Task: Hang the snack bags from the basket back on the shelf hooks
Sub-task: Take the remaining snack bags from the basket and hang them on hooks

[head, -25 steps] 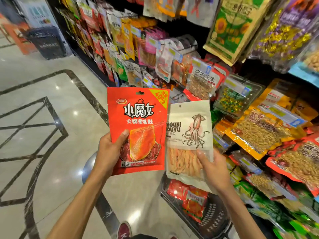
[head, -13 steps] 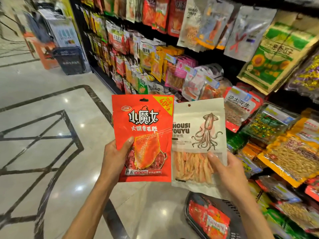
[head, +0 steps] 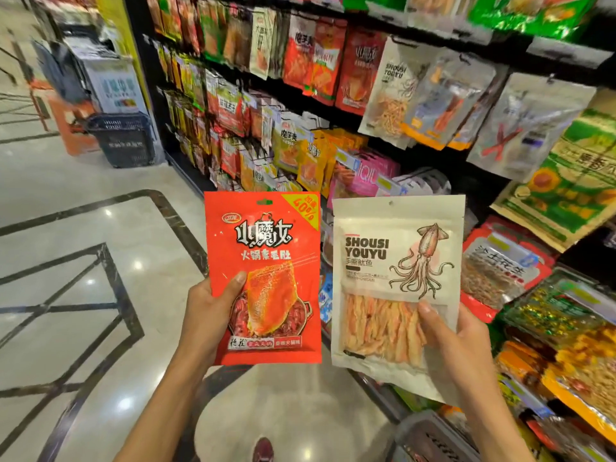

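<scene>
Snack bags, two of them, were held upright side by side, apart, in front of the packed shelf [head: 430, 161] on the right. The left hand [head: 208, 318] gripped the red snack bag [head: 263, 278] at its lower left edge, thumb curled across the front, fingers hidden behind. The right hand [head: 463, 341] gripped the white squid bag [head: 396, 281] at its lower right edge, thumb pressed on the clear window, fingers behind. Matching squid bags [head: 386, 95] hung on the upper row of the shelf, with similar red bags [head: 356, 71] just to their left. A dark basket [head: 420, 431] showed partly at the bottom edge, under the right forearm. A second basket [head: 123, 138] stood on the marble floor [head: 83, 261] at the shelf's far end.
</scene>
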